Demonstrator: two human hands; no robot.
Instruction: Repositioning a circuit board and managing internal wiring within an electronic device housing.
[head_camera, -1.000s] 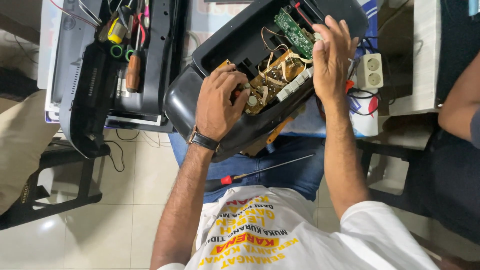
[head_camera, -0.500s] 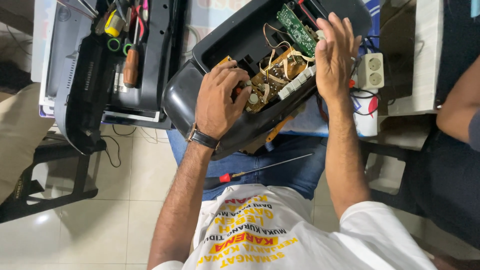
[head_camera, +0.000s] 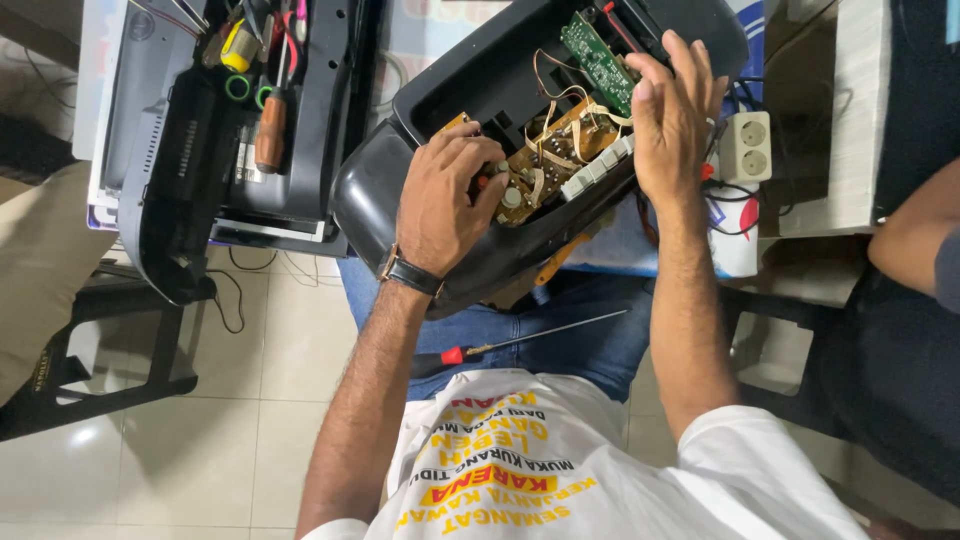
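My left hand (head_camera: 440, 200) curls knuckles-up over the tan circuit board (head_camera: 540, 160) inside the open black casing (head_camera: 400, 180) on my lap — its fingertips hidden, so I cannot tell what that grip has. My right hand (head_camera: 672, 115) lies flat, fingers spread, holding nothing, on the casing's far edge beside the green board (head_camera: 595, 60). A screwdriver (head_camera: 530, 335) lies loose across my thighs.

Glossy black plastic casing (head_camera: 380, 190); metal screwdriver shaft (head_camera: 560, 330).

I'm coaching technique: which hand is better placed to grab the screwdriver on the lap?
Left hand: the red-handled screwdriver lies just below its wrist; the right hand is farther, up by the green board.
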